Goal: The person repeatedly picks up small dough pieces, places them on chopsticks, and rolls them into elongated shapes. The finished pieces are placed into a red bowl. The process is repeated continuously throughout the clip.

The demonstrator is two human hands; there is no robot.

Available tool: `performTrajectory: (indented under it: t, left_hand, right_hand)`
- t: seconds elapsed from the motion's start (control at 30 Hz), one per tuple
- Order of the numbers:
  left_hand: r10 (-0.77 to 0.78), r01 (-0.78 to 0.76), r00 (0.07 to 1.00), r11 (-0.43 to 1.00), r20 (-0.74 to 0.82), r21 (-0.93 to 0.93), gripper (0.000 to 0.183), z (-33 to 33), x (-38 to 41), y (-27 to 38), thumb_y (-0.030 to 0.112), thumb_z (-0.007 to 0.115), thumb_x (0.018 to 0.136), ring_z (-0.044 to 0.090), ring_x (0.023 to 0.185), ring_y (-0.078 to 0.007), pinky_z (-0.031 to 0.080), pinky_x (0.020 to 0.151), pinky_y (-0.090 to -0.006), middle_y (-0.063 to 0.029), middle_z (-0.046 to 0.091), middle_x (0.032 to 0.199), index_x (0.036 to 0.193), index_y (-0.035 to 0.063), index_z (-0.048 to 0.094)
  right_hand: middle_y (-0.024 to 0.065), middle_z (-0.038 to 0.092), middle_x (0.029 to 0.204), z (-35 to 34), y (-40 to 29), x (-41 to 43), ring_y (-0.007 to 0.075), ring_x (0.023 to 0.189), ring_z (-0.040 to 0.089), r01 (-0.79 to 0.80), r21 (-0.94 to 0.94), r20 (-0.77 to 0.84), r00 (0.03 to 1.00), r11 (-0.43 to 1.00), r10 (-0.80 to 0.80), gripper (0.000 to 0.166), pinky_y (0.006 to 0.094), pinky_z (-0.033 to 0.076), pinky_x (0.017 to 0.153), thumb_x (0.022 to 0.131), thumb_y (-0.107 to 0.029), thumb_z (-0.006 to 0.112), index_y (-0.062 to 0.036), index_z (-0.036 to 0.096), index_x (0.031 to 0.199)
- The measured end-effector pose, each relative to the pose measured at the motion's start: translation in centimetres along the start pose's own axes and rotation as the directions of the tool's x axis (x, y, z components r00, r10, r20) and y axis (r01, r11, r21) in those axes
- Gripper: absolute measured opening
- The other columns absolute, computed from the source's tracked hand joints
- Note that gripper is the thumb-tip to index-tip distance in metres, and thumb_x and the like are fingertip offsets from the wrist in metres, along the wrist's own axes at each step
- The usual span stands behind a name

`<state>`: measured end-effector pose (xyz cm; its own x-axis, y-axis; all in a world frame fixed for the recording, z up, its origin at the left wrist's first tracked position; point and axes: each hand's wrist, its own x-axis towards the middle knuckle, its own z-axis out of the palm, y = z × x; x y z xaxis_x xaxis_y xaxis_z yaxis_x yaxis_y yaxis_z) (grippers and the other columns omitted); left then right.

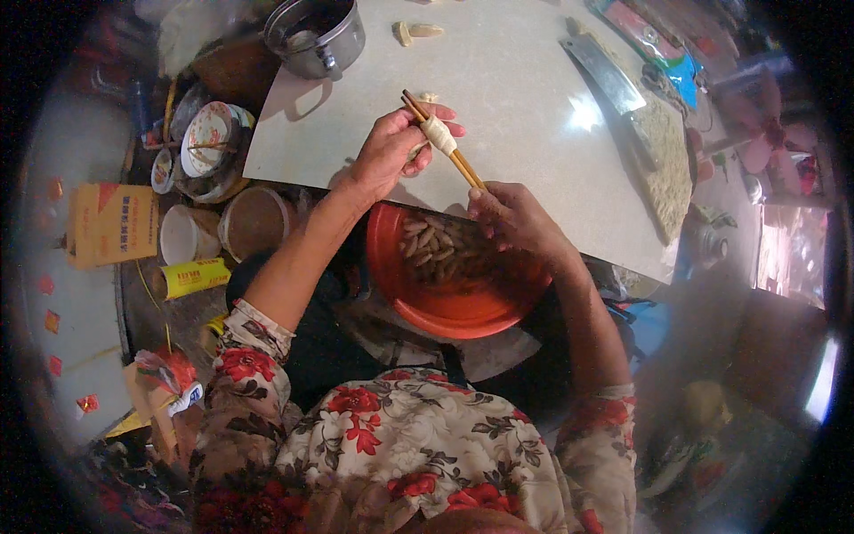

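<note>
A pair of wooden chopsticks (467, 168) slants over the near edge of the pale tabletop, with a pale strip, dough-like, wrapped in coils (438, 134) near the far end. My left hand (400, 143) is around that wrapped end, its fingers partly spread. At the near end, my right hand (510, 213) grips the chopsticks between thumb and fingers. Below the table edge sits a red plastic basin (460, 324) holding many small elongated pieces (427, 247), partly hidden by my right hand. Two similar pale pieces (425, 30) lie farther back on the tabletop.
A metal pot (343, 40) stands at the table's back left corner. A cleaver (604, 77) lies at the right, beside a long pale slab (667, 167). Left of the table are stacked bowls (203, 137), plastic buckets (183, 233) and a cardboard box (113, 223).
</note>
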<state>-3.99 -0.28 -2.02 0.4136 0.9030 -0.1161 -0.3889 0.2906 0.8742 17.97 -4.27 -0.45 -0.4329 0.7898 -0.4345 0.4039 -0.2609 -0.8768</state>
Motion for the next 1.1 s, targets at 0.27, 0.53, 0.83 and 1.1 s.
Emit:
performTrajectory:
  t: [0.27,0.53,0.83,1.1]
  left_hand:
    - [0.077,-0.07,0.996,0.986,-0.042,0.154,0.025,-0.8,1.4,-1.5,0.009,0.043,0.089,0.044,0.054,-0.0033,0.032,0.044,-0.0167,-0.0088,0.062,0.103,0.112,0.0033,0.052]
    - [0.103,-0.094,0.993,0.984,-0.06,0.149,0.026,-0.7,0.4,-1.1,0.008,0.046,0.088,0.045,0.06,-0.0032,0.035,0.052,-0.0173,-0.0086,0.062,0.104,0.112,0.0031,0.053]
    - [0.074,-0.072,0.997,0.992,-0.012,0.108,0.022,-0.4,0.3,-0.6,0.011,0.05,0.089,0.046,0.058,-0.0023,0.032,0.046,-0.0149,-0.0062,0.063,0.095,0.108,0.0031,0.055]
    - [0.145,-0.122,0.989,0.91,-0.029,0.397,0.026,-0.7,1.2,-1.7,0.009,0.043,0.089,0.042,0.057,-0.0032,0.033,0.048,-0.0147,-0.0116,0.063,0.104,0.114,0.006,0.052]
  right_hand:
    - [-0.0028,0.046,0.061,-1.4,0.8,0.5,0.0072,0.053,0.044,0.115,0.049,-0.138,0.985,0.992,-0.108,0.038,0.0218,0.039,0.046,0.091,-0.041,0.05,-0.0047,0.057,0.082]
    - [-0.0035,0.044,0.06,-0.8,0.0,0.3,0.0061,0.054,0.044,0.011,0.075,-0.003,1.0,0.997,-0.011,0.038,0.0201,0.036,0.048,0.092,-0.041,0.047,-0.0052,0.057,0.084]
    - [-0.0039,0.044,0.06,0.2,0.0,0.0,0.0059,0.054,0.043,0.018,-0.005,0.004,1.0,1.0,-0.018,0.037,0.02,0.033,0.048,0.092,-0.041,0.048,-0.006,0.059,0.086]
    - [-0.0045,0.045,0.062,-1.2,0.3,0.4,0.0059,0.053,0.039,0.107,0.039,-0.127,0.987,0.994,-0.101,0.04,0.0193,0.03,0.047,0.093,-0.04,0.047,-0.0024,0.059,0.089]
